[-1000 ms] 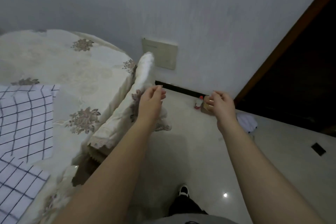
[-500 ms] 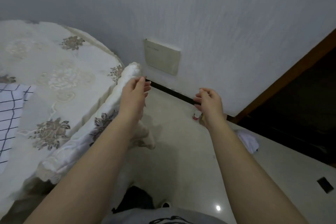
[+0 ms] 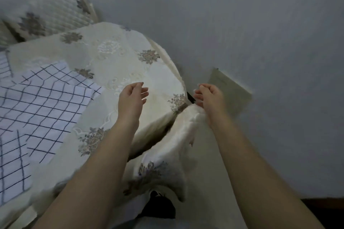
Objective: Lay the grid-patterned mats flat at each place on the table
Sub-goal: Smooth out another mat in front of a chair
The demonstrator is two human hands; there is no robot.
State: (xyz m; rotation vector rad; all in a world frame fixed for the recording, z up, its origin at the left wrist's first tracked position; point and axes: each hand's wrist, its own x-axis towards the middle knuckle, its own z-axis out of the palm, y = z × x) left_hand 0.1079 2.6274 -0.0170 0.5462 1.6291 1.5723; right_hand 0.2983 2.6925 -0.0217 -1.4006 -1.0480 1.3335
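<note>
Mats [image 3: 42, 102] with the grid pattern lie overlapped on the tablecloth [image 3: 115, 57], to the left of both hands. Left hand [image 3: 133, 98] is nearer to them, fingers loosely curled, holding nothing. Right hand [image 3: 210, 96], at the table edge, is blurred and seems empty too.

A round table [image 3: 168, 65] is draped in a cream embroidered tablecloth [image 3: 115, 57] with grey-brown flower motifs, which covers the whole top and hangs over the rim at the near right. White cloth mats with dark blue grid lines [image 3: 42, 102] lie directly on the tablecloth across the left part of the top, overlapping one another at differing angles, their edges unaligned. The right part of the tablecloth is bare.
</note>
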